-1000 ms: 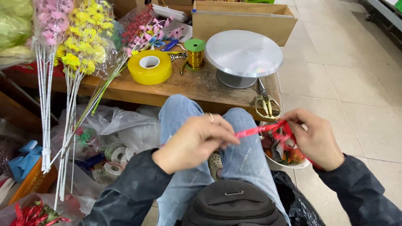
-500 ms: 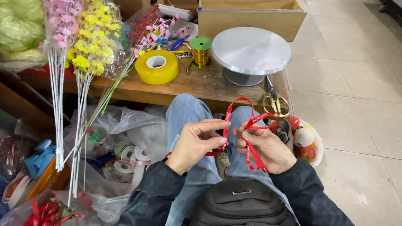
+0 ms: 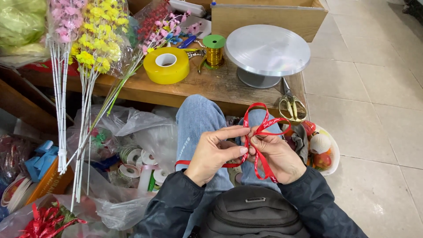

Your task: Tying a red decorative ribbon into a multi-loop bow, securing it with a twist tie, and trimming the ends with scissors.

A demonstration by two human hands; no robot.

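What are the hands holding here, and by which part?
Both hands, left hand and right hand, pinch a red ribbon at the crossing of its loops.

Red ribbon [image 3: 260, 128], yellow tape roll [image 3: 167, 65], gold scissors [image 3: 290, 105], silver turntable [image 3: 267, 44], blue jeans [image 3: 196, 121]

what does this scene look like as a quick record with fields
left hand: pinches the red ribbon at the loops' crossing
right hand: pinches the same ribbon from the other side
ribbon shape: loops stand up, tails hang down
bench: yellow tape roll, gold wire spool, metal turntable, gold scissors
floor right: white bowl of small things
left: fake flower stems
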